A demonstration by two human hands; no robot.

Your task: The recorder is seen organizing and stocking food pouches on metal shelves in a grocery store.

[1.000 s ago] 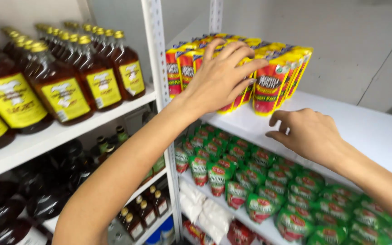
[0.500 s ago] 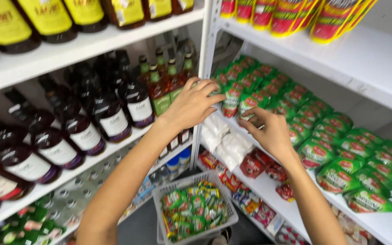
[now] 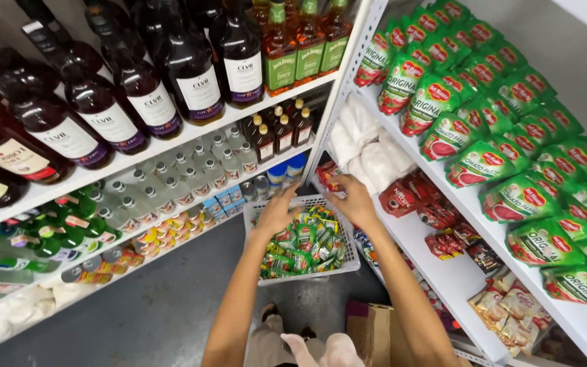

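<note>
Holding a white wire basket (image 3: 348,261) by its far rim, both hands. Basket sits low in the aisle, between the two shelf units, over the grey floor (image 3: 164,306). It reads as rectangular, long axis running roughly left-right across the view, slightly tilted, open top up. It's filled with small green and red sachets (image 3: 304,248), jumbled, no common direction.

Left hand (image 3: 276,212) is on the basket's far-left rim, fingers curled over the edge. Right hand (image 3: 354,200) is on the far-right rim, fingers curled down. How tightly either one closes, can't tell.

Right of the basket: white shelf unit (image 3: 456,272) with red packets (image 3: 412,200) and white bags (image 3: 368,146) on the level nearest the right hand, green tomato-sauce pouches (image 3: 511,143) on the level above, leaning in rows.

Left of the basket: shelves of dark glass bottles (image 3: 144,88) up top, small clear bottles (image 3: 171,180) one level down, cans (image 3: 164,228) below that.

Below the basket: a brown cardboard box (image 3: 371,329) on the floor.
</note>
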